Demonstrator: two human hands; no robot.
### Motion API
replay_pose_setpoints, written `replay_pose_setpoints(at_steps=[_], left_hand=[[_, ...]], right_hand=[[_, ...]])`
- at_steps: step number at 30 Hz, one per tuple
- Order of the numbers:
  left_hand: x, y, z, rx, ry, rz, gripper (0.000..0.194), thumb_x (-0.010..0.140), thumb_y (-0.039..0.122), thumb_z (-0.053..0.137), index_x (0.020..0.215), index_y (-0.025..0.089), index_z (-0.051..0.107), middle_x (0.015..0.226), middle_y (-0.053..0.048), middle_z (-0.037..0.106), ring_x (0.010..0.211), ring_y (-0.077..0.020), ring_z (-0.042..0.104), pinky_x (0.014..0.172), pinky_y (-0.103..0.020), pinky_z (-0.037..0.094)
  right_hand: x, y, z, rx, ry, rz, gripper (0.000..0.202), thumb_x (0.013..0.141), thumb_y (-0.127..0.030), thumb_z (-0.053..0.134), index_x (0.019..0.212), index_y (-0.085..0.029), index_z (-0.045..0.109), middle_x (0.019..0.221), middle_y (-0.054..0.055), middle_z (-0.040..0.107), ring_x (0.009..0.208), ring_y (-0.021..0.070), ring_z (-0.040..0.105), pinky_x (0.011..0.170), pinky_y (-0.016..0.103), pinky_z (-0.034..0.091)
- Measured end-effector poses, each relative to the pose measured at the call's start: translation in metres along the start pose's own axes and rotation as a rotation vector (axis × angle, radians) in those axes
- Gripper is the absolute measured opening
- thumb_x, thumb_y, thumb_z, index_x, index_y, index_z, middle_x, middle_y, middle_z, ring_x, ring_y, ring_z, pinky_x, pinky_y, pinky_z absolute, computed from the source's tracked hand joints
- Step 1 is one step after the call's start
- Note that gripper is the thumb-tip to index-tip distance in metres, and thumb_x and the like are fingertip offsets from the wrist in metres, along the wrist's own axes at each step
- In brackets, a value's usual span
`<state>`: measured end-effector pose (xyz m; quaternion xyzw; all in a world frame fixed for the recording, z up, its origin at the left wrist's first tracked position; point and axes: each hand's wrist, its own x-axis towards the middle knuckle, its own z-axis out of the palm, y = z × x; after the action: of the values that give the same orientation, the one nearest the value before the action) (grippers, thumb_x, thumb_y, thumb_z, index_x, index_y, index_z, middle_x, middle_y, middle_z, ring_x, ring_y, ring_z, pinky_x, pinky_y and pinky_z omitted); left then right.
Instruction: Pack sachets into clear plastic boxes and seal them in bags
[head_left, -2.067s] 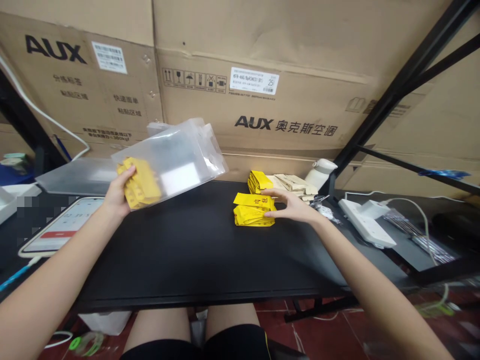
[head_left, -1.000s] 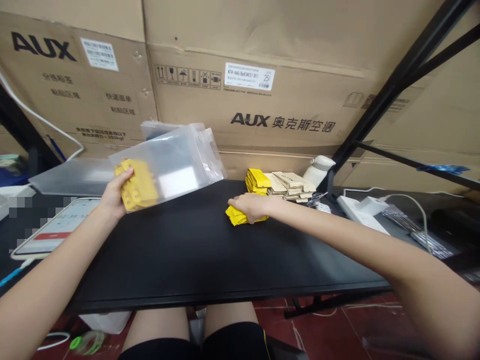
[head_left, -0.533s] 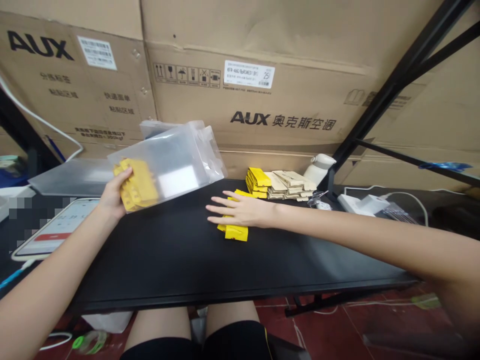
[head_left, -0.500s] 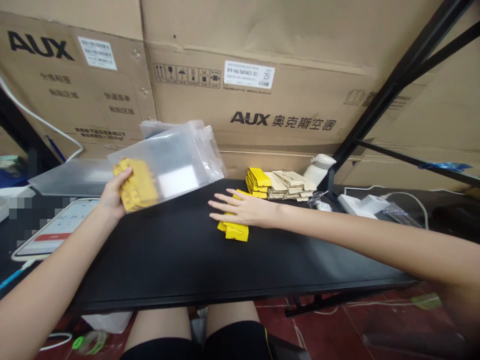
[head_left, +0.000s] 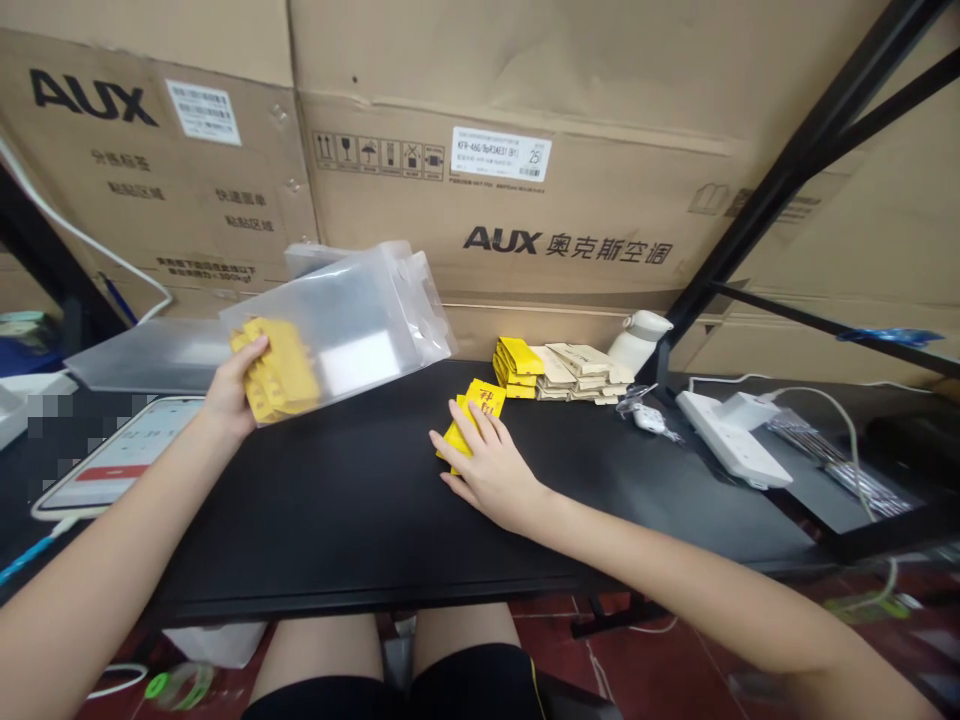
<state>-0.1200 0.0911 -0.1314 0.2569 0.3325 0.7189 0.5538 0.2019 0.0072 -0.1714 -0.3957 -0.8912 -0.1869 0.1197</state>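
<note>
My left hand (head_left: 232,392) is closed on the lower left corner of a clear plastic bag (head_left: 360,300), held tilted above the table. Yellow packets (head_left: 286,375) show through the film beside my thumb. My right hand (head_left: 496,472) rests with fingers spread over a small pile of yellow packets (head_left: 489,396) on the black table, partly covering them. Just behind sits a folded yellow stack (head_left: 517,362), next to several beige paper packets (head_left: 581,368).
Another clear plastic sheet (head_left: 150,355) and a lit phone (head_left: 112,465) lie at left. A white bottle (head_left: 637,342), earphone case (head_left: 649,420) and power strip (head_left: 731,440) are at right. Large cardboard boxes (head_left: 570,280) stand behind; a black metal frame (head_left: 757,200) slants at right.
My right hand has slid down and slightly right, turning so its fingers point up-left and uncovering the top of the yellow pile. My left hand still holds the bag, nearly unmoved.
</note>
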Motion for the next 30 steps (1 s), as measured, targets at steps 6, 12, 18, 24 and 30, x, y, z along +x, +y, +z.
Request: replay_pose_setpoints(at_steps=[6, 12, 18, 24, 30], left_hand=[[0.000, 0.001, -0.001, 0.025, -0.012, -0.014, 0.021, 0.077, 0.014, 0.062, 0.097, 0.010, 0.066, 0.074, -0.005, 0.077, 0.065, -0.0191, 0.074, 0.082, -0.031, 0.057], [0.000, 0.001, -0.002, 0.028, -0.028, -0.018, 0.023, 0.074, 0.015, 0.066, 0.097, 0.011, 0.066, 0.073, -0.005, 0.077, 0.068, -0.0223, 0.075, 0.080, -0.033, 0.058], [-0.002, 0.002, 0.001, 0.014, -0.012, -0.025, 0.019, 0.077, 0.014, 0.064, 0.096, 0.011, 0.066, 0.073, -0.005, 0.077, 0.060, -0.0186, 0.073, 0.078, -0.030, 0.058], [-0.002, 0.002, 0.002, 0.015, -0.012, -0.023, 0.019, 0.080, 0.014, 0.061, 0.097, 0.011, 0.067, 0.074, -0.005, 0.077, 0.062, -0.0173, 0.073, 0.079, -0.029, 0.057], [-0.001, 0.002, -0.001, 0.011, -0.022, -0.032, 0.021, 0.077, 0.014, 0.062, 0.098, 0.010, 0.066, 0.076, -0.006, 0.077, 0.062, -0.0188, 0.073, 0.080, -0.031, 0.058]], right_hand=[[0.018, 0.038, 0.028, -0.044, -0.005, -0.067, 0.039, 0.090, -0.016, 0.052, 0.129, -0.017, 0.055, 0.145, 0.024, 0.040, 0.136, 0.0375, 0.035, 0.105, 0.058, 0.034], [0.026, 0.082, 0.037, 0.030, -0.085, -0.083, 0.043, 0.092, -0.014, 0.047, 0.135, -0.013, 0.050, 0.149, 0.024, 0.033, 0.142, 0.0349, 0.024, 0.110, 0.056, 0.028], [0.031, 0.105, 0.001, 0.248, -0.110, -0.064, 0.077, 0.087, -0.042, 0.055, 0.149, -0.013, 0.022, 0.157, 0.020, 0.017, 0.146, 0.0319, 0.009, 0.114, 0.056, 0.017], [0.060, 0.135, -0.030, -0.043, -0.303, -0.158, 0.093, 0.066, -0.008, 0.068, 0.149, -0.013, 0.025, 0.157, 0.019, 0.015, 0.145, 0.0389, 0.004, 0.113, 0.060, 0.013], [0.093, 0.121, -0.007, -0.231, -0.482, -0.449, 0.052, 0.079, -0.001, 0.051, 0.129, -0.018, 0.052, 0.147, 0.012, 0.042, 0.142, 0.0285, 0.027, 0.114, 0.052, 0.017]])
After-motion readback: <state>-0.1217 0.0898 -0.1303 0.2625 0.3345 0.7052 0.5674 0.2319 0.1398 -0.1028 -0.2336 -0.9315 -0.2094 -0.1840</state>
